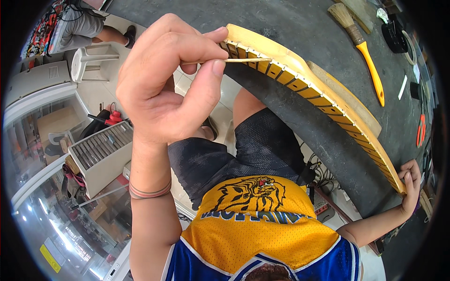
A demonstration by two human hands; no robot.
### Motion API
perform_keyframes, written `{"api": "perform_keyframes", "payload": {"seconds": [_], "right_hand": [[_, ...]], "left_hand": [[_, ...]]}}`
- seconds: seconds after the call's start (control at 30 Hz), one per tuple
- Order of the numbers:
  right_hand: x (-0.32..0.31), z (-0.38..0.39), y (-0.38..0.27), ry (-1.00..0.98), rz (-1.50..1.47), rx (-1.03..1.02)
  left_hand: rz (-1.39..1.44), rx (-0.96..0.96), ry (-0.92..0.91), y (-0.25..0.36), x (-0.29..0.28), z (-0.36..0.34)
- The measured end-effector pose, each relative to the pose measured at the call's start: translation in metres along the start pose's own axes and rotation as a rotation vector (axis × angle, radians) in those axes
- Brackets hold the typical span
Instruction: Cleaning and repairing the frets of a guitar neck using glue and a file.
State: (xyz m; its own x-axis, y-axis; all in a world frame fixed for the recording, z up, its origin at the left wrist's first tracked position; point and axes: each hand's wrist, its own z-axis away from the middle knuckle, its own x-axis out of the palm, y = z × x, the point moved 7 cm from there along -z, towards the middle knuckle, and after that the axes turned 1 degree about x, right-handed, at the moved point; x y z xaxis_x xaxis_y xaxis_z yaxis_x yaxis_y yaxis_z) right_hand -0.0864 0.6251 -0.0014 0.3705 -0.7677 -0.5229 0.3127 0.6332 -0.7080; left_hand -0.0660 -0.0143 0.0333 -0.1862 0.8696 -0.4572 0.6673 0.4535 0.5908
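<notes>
A pale wooden guitar neck (267,46) lies slantwise along the near edge of the dark worktable (290,21). Its fretted side, with dark markings and small light dots along the edge, faces me. Between thumb and forefinger, my left hand (161,89) pinches a thin wooden stick (248,60). The stick's tip meets the neck's edge beside the frets, or hovers just over it. One of that hand's fingers reaches the neck's broad left end. At the narrow right end, my right hand (410,187) has its fingers bent around the neck, partly hidden.
Behind the neck sits a tan curved block (349,96). Farther right lie a brush with a yellow handle (370,68), a white stick (402,87) and a red-handled tool (421,130). To my left are a tray of metal tools (104,144), a white stool (89,63) and another person (77,30).
</notes>
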Motion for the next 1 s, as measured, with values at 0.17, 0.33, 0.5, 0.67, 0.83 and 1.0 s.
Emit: {"api": "perform_keyframes", "payload": {"seconds": [0.17, 0.33, 0.5, 0.67, 0.83, 1.0], "right_hand": [[-0.003, 0.0, 0.005, -0.01, -0.034, -0.002], [0.0, -0.001, 0.002, -0.011, -0.029, -0.012], [0.004, 0.0, -0.003, -0.046, -0.017, 0.017], [0.002, 0.0, 0.001, -0.026, -0.02, -0.027], [0.004, -0.003, -0.001, -0.008, -0.036, -0.032], [0.0, -0.001, -0.007, -0.007, -0.034, -0.038]], "left_hand": [[-0.011, -0.002, -0.01, 0.0, 0.0, 0.0], [0.012, -0.043, 0.023, -0.001, -0.004, 0.001], [0.003, -0.081, 0.055, -0.002, -0.004, 0.005], [0.023, -0.073, 0.041, -0.002, -0.006, 0.005], [0.014, -0.048, 0.04, -0.002, -0.002, 0.003], [0.017, -0.026, 0.026, -0.002, -0.004, -0.001]]}}
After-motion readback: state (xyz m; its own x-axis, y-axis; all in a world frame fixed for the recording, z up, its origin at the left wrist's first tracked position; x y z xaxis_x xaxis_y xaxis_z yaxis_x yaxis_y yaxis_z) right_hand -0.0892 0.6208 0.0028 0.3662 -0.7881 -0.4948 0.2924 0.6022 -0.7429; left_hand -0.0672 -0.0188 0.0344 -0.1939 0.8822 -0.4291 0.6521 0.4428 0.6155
